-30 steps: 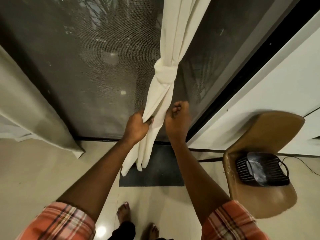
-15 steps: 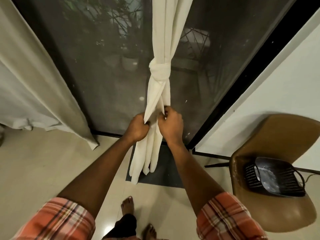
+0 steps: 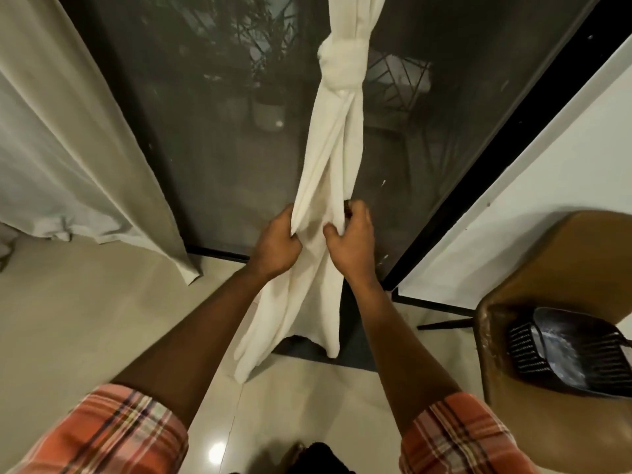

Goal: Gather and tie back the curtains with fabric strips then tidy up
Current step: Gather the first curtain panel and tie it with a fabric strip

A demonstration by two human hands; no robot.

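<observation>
Hands wider apart, fingertips behind curtain

The knotted cream curtain hangs down the middle, and the dark glass door stands behind it, closing off any way past the cloth. To its left, open room runs along the glass as far as the loose grey-beige curtain, whose hem reaches the pale tiled floor. To the right the gap is narrower: the black door frame and the white wall slant in, and the brown moulded chair, carrying a black slatted basket on its seat, blocks the low right side. Below the cloth's hanging ends, room opens above the floor.
</observation>
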